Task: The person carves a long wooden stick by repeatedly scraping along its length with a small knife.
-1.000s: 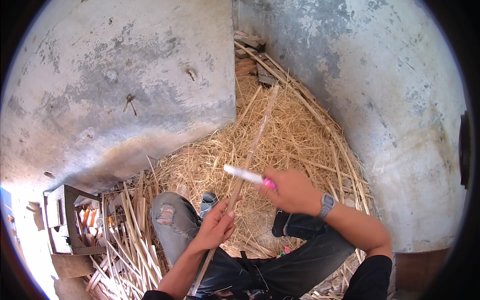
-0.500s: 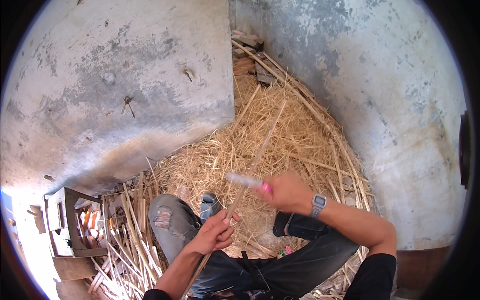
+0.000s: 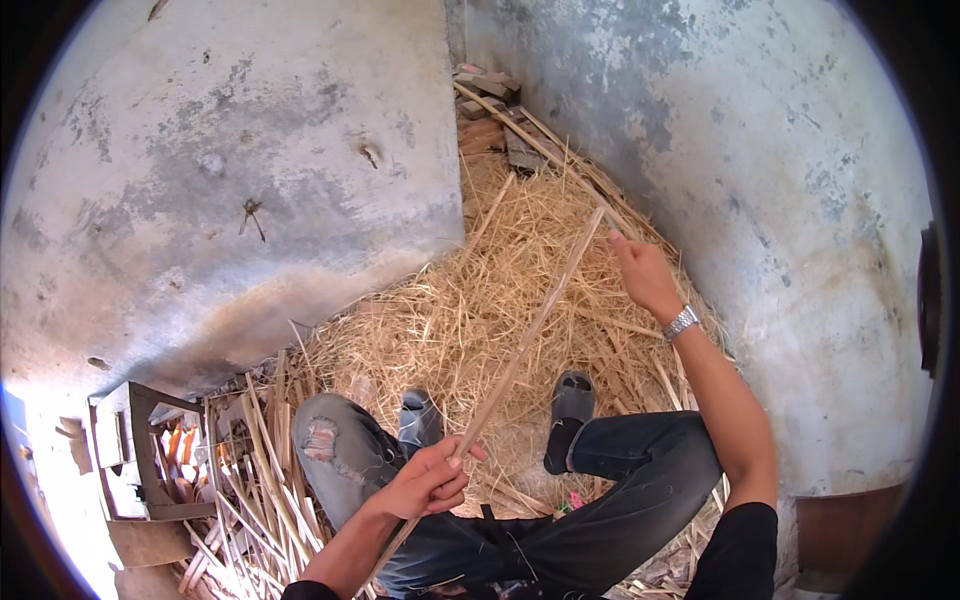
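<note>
A long, thin bamboo strip (image 3: 525,345) slants from my lap up over the shavings. My left hand (image 3: 430,482) is closed around its lower part, and the lower end runs on past my wrist. My right hand (image 3: 645,270) is stretched far forward, closed on a knife (image 3: 612,227) beside the strip's far tip. Most of the knife is hidden by the fist; its pink handle shows only in the earlier frame. I cannot tell whether the blade touches the strip.
Pale shavings (image 3: 400,330) cover the floor around my sandalled feet (image 3: 572,400). Split bamboo strips (image 3: 270,480) lie at the left beside a wooden frame (image 3: 150,450). Plastered walls (image 3: 280,130) meet at a corner where bricks (image 3: 485,85) are stacked. Longer poles (image 3: 560,155) lean along the right wall.
My right hand has moved forward and right with the knife, from mid-strip to near the far tip. The strip's far end has shifted slightly right. My left hand keeps its grip.
</note>
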Demonstrator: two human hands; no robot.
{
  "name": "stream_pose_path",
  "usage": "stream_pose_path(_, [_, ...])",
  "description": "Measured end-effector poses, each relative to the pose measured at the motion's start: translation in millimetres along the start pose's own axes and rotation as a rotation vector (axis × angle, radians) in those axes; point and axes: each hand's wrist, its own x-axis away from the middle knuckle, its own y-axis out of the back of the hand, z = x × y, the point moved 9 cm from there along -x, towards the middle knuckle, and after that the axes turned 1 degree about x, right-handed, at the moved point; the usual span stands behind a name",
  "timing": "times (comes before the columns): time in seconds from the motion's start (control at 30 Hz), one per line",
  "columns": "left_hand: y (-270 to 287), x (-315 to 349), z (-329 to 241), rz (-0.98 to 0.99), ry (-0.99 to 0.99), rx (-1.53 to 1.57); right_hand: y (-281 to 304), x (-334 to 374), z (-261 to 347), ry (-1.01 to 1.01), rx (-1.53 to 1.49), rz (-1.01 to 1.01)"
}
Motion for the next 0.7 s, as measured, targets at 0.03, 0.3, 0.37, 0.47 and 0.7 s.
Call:
stream_pose_path(0.03, [0, -2, -1, -0.003, -0.002, -0.002, -2, -1, -6, 0.003, -0.003, 0.001])
stream_pose_path(0.3, [-8, -4, 9, 0.125, 0.082, 0.169, -16, 39, 63, -0.015, -1.274, 0.315])
stream_pose_path(0.37, [-7, -11, 9, 0.160, 0.055, 0.139, -17, 43, 73, -0.006, -1.202, 0.291])
stream_pose_path(0.47, [-6, -22, 3, 0.095, -0.043, -0.049, -19, 52, 87, 0.019, -1.021, 0.273])
stream_pose_path(0.7, [1, -29, -29, -0.221, -0.248, -0.240, -37, 96, 143, 0.307, -0.359, 0.304])
